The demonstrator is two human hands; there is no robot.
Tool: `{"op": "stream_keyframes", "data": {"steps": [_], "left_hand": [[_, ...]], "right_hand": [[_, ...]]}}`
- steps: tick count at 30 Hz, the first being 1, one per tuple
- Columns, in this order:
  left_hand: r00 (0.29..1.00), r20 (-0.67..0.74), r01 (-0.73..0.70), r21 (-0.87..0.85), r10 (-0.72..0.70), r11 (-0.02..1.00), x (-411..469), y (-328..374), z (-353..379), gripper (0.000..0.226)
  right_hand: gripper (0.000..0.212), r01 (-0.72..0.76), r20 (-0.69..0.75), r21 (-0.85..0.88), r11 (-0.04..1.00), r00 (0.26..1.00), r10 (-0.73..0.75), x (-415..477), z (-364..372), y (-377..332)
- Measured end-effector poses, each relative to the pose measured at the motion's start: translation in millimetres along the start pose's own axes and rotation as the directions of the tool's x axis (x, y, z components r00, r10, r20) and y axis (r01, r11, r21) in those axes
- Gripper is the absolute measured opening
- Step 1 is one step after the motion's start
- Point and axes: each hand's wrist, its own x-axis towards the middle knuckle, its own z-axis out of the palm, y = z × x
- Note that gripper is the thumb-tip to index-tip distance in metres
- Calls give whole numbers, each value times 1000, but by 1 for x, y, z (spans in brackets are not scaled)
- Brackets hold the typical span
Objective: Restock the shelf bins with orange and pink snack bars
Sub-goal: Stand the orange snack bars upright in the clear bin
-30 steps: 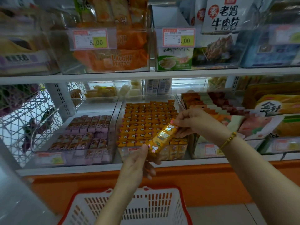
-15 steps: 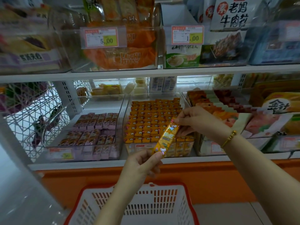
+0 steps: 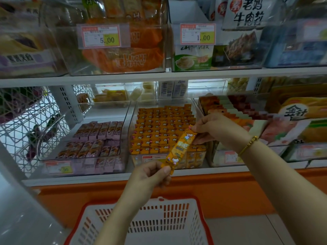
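**One orange bar, held at both ends over its bin**

The left hand (image 3: 152, 175) pinches the lower end of a single orange snack bar (image 3: 180, 147), thumb on top and fingers curled beneath the crimped seal. The right hand (image 3: 212, 128) pinches the upper end the same way, fingertips closed on the top seal. Neither hand holds anything else.

The bar looks light and its wrapper thin. The foil is probably slick, and the contents are likely to snap or crumble if bent, so the flat sealed ends are the safer places to grip. A light pinch should be enough. Squeezing the middle risks crushing it.

Its long axis runs on a slant. The low end is near the person, at lower left, and the high end is up and to the right, toward the shelf. The printed face is turned up to the camera.

The bar hangs in the air just in front of the clear bin (image 3: 141, 161) of orange bars (image 3: 162, 128), which stand upright in tight rows and nearly fill it. To match them, the bar would probably have to be stood on end.

Just beside that bin on the left, a second clear bin (image 3: 79, 167) holds pink bars (image 3: 99, 137), with bare room at the back. Both sit on the white shelf (image 3: 106, 177). A red-and-white basket (image 3: 198, 204) sits below the arms.
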Motion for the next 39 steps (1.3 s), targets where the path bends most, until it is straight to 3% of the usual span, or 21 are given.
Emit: {"op": "stream_keyframes", "data": {"steps": [6, 12, 15, 20, 22, 23, 24, 26, 28, 31, 35, 36, 37, 39], "left_hand": [[1000, 5, -8, -8, 8, 1000, -4, -2, -2, 19], [1000, 8, 3, 58, -3, 998, -6, -10, 0, 24], [1000, 24, -15, 129, 13, 991, -4, -14, 0, 26], [1000, 9, -23, 146, 21, 989, -2, -15, 4, 26], [995, -89, 42, 32, -39, 999, 0, -17, 6, 24], [985, -107, 124, -122, -137, 985, 2, -18, 5, 27], [968, -44, 221, -322, -248, 920, 4, -18, 5, 36], [912, 221, 403, -633, -344, 661, 5, -15, 4, 59], [857, 433, 516, -729, -280, 450, 6, -12, 5, 66], [842, 510, 537, -760, -176, 366, 10, -4, 12, 59], [875, 455, 479, -773, -162, 416, 16, 5, 22, 60], [907, 377, 419, -765, -187, 489, 19, 6, 24, 55], [942, 261, 335, -698, -211, 633, 23, 6, 26, 48], [989, -21, 134, -303, -147, 944, 28, 8, 30, 39]], "right_hand": [[13, -33, 23, 49, 998, 999, 32, 2, 3, 7], [40, -114, 44, 93, 989, 993, 110, 6, 2, 13], [47, -111, 127, 33, 993, 986, 106, 5, -1, 12], [41, 37, 288, -144, 989, 958, 6, 1, -5, 14], [34, 132, 337, -172, 976, 939, -67, -3, -8, 11], [32, 185, 357, -207, 961, 929, -101, -5, -10, 10], [30, 237, 375, -246, 940, 917, -133, -6, -12, 9], [30, 314, 424, -260, 913, 887, -184, -6, -13, 10], [31, 353, 463, -180, 918, 854, -238, -4, -10, 12], [38, 407, 479, -116, 906, 822, -308, -1, -5, 14], [47, 443, 455, -142, 885, 823, -339, 3, -2, 15], [46, 437, 411, -140, 888, 842, -350, 4, -3, 15], [43, 423, 342, -132, 897, 869, -359, 6, -5, 14], [27, 349, 175, -108, 931, 928, -328, 9, -10, 12]]}}
